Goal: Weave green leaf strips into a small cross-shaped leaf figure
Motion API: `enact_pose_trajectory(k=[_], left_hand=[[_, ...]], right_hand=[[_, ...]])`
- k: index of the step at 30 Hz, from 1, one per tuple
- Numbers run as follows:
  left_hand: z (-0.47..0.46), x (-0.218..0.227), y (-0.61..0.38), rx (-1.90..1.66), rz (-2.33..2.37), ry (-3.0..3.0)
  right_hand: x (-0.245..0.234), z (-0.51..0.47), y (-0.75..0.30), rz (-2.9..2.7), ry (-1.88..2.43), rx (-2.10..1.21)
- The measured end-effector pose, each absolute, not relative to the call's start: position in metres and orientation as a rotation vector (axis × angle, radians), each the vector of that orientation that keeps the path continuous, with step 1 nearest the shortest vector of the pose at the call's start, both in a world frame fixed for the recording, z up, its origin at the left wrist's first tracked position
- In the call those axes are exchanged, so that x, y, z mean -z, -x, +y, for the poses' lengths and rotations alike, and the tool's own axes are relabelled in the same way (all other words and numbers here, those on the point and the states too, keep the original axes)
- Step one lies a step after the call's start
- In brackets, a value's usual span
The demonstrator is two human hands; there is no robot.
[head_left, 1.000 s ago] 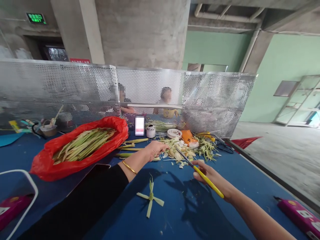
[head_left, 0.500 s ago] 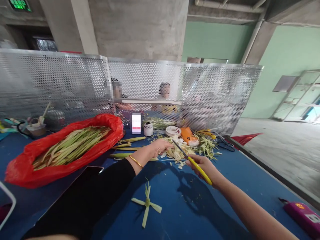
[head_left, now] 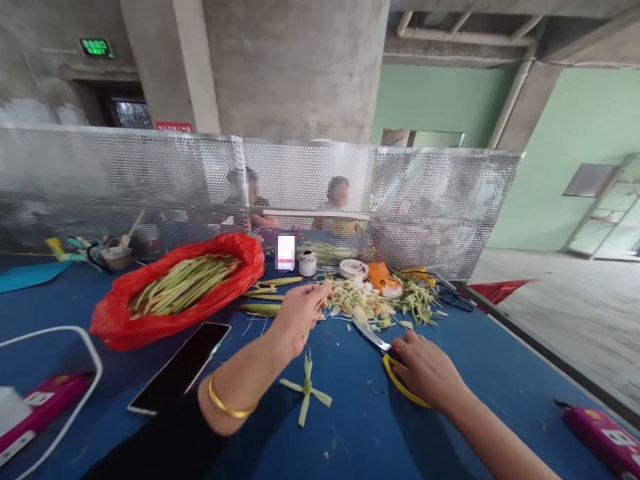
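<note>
My left hand [head_left: 299, 317] is closed in a pinch above the middle of the table. A pale plant strip [head_left: 323, 295] shows between its fingertips, mostly hidden by the fingers. On the right, my right hand [head_left: 429, 367] has its fingers around the scissors [head_left: 373, 335], which have yellow handles and lie low over the tabletop, blades towards the scraps. Below my left hand, a cross-shaped piece of woven green leaf strips [head_left: 307, 387] lies flat. Trimmed pale plant scraps [head_left: 367, 303] are heaped just beyond both hands.
A red plastic bag [head_left: 113, 327] of long leaves [head_left: 185, 287] stands left, with a phone [head_left: 183, 367] before it. Behind the scraps are a tape roll [head_left: 346, 269], a small can [head_left: 307, 265] and an orange packet [head_left: 381, 279]. A perforated metal screen [head_left: 310, 173] borders the blue table [head_left: 360, 427].
My left hand has come back towards me from the scrap heap, with the strip in its fingers. My right hand has lowered the scissors to the tabletop. The view has shifted.
</note>
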State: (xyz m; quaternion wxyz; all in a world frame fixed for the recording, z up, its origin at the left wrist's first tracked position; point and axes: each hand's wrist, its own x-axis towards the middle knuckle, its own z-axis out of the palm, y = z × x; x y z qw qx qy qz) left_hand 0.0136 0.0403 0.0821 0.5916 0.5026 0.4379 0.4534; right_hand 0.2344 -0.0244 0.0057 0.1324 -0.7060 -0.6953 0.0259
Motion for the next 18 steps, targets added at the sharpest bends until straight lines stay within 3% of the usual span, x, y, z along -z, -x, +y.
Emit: enact_pose_trajectory(k=[2, 5, 8, 12, 18], left_hand=[[0.017, -0.075, -0.014, -1.22, 1.025, -1.049], [-0.006, -0.065, -0.02, -1.445, 0.985, -0.928], [-0.013, -0.066, -0.019, -1.445, 0.867, -0.748], [-0.016, -0.072, -0.002, -1.501, 0.8, -0.639], [-0.024, -0.049, 0.022, -1.468, 0.822, -0.743]], right_hand=[[-0.023, -0.031, -0.212, -2.02, 1.906, -0.106], [-0.049, -0.04, -0.162, -1.771, 1.319, -0.667], [-0.062, -0.045, -0.116, -1.621, 1.023, -0.912], [-0.058, -0.038, -0.092, -1.382, 0.901, -1.157], [-0.038, -0.031, -0.106, -1.22, 1.057, -1.1]])
